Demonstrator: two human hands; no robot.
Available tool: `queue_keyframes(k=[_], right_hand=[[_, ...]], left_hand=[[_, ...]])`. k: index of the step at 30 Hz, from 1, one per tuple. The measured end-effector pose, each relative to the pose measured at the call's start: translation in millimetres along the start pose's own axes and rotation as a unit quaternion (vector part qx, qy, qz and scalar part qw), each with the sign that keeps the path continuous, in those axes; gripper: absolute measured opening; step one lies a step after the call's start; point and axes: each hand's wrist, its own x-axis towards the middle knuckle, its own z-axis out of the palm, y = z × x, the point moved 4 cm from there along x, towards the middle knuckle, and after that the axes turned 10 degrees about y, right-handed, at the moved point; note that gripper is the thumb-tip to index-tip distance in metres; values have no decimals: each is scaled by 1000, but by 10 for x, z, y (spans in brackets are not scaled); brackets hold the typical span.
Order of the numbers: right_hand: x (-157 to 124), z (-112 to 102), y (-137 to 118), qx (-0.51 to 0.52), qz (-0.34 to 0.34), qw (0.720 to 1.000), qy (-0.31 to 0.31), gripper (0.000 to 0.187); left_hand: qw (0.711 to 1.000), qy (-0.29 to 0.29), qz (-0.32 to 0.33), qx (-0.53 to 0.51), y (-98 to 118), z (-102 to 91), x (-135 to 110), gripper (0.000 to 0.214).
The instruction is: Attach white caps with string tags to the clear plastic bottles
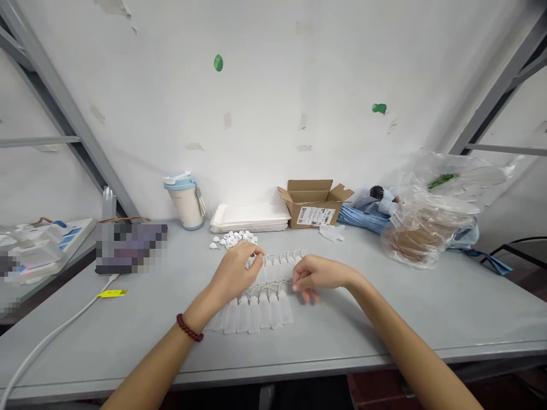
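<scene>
- Red-beaded bracelet (189, 329) at the wrist; left hand (241, 265) left of the cardboard box (315, 205) and on its near side. Thumb and forefinger curl toward each other, tips close. Whether anything is pinched: cannot tell.
- Right hand (311, 273) on the near side of the cardboard box, fingers bent, thumb drawn in by the forefinger. Pale cords (273, 287) reach close to its fingertips; cannot tell if one is grasped.
- Near row of strips (252, 316): nearer the person than the cardboard box and left of it. Frosted, translucent, narrow, lying side by side, corded ends pointing away from the person.
- Far row of strips (273, 270): same look, between the near row and the cardboard box's level, partly hidden by the left hand.
- White pieces (237, 238): small heap left of the cardboard box, just beyond the left hand.
- Room for moving: grey tabletop (427, 310) spreads widest to the near right of the cardboard box; front edge (265, 374) runs below both rows, forearms crossing it.
- Left of the cardboard box: white stack (252, 219) just beside, then tumbler (187, 205). Right: blue cloth (363, 217), then bulky clear plastic bag (427, 228).
</scene>
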Motion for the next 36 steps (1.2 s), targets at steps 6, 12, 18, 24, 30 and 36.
queue_keyframes(k=[6, 12, 18, 24, 30, 36], right_hand=[[31, -475, 122, -78, -50, 948, 303, 14], [104, -818, 441, -325, -23, 806, 495, 17], [99, -994, 676, -371, 31, 778, 505, 35], [100, -996, 807, -387, 77, 780, 487, 42], [122, -976, 833, -400, 96, 785, 464, 35], [105, -993, 807, -409, 107, 781, 459, 33]], left_hand=[[994, 6, -29, 107, -469, -70, 97, 27], [991, -24, -6, 134, -770, -6, 127, 35], [994, -65, 18, 86, -804, 64, 116, 46], [992, -73, 22, 104, -834, 119, 70, 49], [994, -24, 15, 104, -796, 75, 78, 48], [994, 35, -4, 102, -708, -58, 114, 45]])
